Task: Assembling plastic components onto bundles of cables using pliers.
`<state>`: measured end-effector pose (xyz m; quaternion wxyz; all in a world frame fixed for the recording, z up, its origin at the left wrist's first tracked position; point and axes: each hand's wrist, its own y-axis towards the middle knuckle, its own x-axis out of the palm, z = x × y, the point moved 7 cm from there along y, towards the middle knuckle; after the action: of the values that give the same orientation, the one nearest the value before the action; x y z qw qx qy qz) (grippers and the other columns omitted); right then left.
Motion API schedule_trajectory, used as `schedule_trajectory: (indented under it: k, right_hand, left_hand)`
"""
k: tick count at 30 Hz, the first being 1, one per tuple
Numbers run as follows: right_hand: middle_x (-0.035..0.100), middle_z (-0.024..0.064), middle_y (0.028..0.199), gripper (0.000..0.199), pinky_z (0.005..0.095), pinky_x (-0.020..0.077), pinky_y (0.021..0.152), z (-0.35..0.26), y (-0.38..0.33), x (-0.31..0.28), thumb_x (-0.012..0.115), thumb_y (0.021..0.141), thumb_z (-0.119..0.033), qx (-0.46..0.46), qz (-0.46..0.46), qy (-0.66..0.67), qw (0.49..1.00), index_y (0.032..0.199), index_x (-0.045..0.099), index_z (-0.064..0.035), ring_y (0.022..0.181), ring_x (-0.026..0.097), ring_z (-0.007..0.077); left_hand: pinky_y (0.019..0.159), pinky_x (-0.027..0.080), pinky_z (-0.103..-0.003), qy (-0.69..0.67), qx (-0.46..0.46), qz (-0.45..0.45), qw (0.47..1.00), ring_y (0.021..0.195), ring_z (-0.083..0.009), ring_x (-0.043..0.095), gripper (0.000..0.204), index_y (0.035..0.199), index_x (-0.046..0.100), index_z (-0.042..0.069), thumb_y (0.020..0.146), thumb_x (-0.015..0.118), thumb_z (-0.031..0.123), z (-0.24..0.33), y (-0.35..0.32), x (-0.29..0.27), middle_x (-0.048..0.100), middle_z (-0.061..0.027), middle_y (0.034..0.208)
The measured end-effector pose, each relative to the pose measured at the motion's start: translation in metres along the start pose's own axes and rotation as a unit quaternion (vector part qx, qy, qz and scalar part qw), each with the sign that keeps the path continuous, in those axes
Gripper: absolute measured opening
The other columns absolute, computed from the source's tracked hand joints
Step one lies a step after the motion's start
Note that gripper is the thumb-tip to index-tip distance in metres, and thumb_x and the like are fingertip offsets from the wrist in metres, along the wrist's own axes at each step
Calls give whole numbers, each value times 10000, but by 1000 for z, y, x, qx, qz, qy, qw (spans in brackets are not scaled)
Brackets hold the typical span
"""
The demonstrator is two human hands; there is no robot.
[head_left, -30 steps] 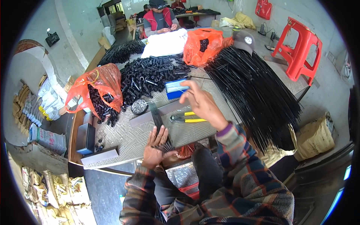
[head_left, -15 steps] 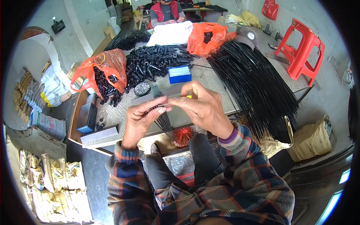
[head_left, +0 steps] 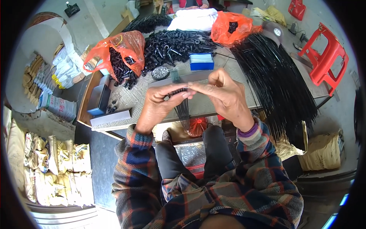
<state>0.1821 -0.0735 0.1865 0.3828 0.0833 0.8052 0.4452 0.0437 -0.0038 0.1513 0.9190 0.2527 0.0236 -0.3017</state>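
My left hand (head_left: 162, 101) is closed, thumb and fingers pinching a short row of small black ribbed pieces (head_left: 177, 91) in front of me. My right hand (head_left: 227, 95) meets its fingertips, index finger reaching to the end of the row; whatever it pinches is too small to make out. Beneath both hands, a bundle of thin dark rods (head_left: 183, 116) crosses the table's front edge. Just beyond are a round dish of small shiny bits (head_left: 160, 73) and a blue box (head_left: 201, 65) holding pale thin strips.
Black tubular parts (head_left: 173, 47) are heaped mid-table, between two orange plastic bags (head_left: 131, 42) (head_left: 238, 28). Long black rods (head_left: 274, 84) overhang the right side, near a red stool (head_left: 324, 57). A dark blue bin (head_left: 99, 100) stands at left. A person (head_left: 189, 4) sits across the table.
The view has shifted, so the table sits higher and further right. My hands stay together at the black row, and my right index finger now lies straighter along its end.
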Motion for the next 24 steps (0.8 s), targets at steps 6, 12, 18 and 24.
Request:
schedule_trajectory:
  k: [6,12,18,24]
  right_hand:
    - [398,27,719,418,258,389,565,15,-2,11,614,728,13,21,-41,118,992,1093,649,-187,647,432,147]
    - [391,23,714,432,260,390,584,16,0,14,616,728,11,1,-62,100,993,1107,640,-194,655,424,147]
    - [371,33,687,476,268,402,511,1,3,9,604,698,62,-16,-44,8,999,1095,648,-197,588,433,149]
    - [447,44,707,388,273,415,478,-10,12,-4,626,658,58,-114,-1,-7,993,993,676,-131,549,497,147]
  left_hand:
    - [769,489,-242,2,-4,-8,1000,822,-127,620,220,1029,637,-2,812,601,-8,3,-2,0,669,-92,880]
    - [744,494,-228,6,-4,-8,1000,810,-107,618,217,1029,639,5,814,612,9,0,-4,-4,671,-81,868]
    - [714,498,-210,16,8,-7,1000,800,-88,615,229,1043,632,6,815,618,15,1,-4,-5,672,-71,857]
    - [755,496,-221,18,1,-38,999,849,-101,613,240,1059,626,9,819,607,9,6,-2,-3,668,-80,923]
